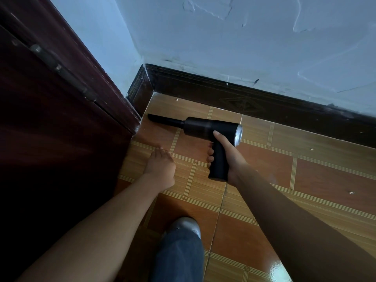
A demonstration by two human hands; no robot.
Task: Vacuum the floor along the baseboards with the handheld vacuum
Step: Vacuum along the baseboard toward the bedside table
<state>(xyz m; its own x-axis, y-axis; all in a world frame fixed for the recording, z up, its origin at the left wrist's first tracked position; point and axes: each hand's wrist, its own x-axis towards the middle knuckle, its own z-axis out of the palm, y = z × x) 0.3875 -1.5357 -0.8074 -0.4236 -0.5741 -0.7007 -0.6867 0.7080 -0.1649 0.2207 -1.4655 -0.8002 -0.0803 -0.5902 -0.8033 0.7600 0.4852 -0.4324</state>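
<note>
My right hand (224,157) grips the pistol handle of a black handheld vacuum (205,128) with a silver rear cap. Its narrow crevice nozzle (162,120) points left, and the tip sits close to the foot of the dark door frame (114,98), near the corner. The dark brown baseboard (244,98) runs along the pale wall just behind the vacuum. My left hand (160,165) hovers low over the tiled floor (305,180), fingers loosely curled, holding nothing.
A dark red wooden door (50,119) fills the left side. Small white crumbs (351,192) lie scattered on the brown and tan tiles at the right. My shoe and trouser leg (181,247) stand on the floor at the bottom centre.
</note>
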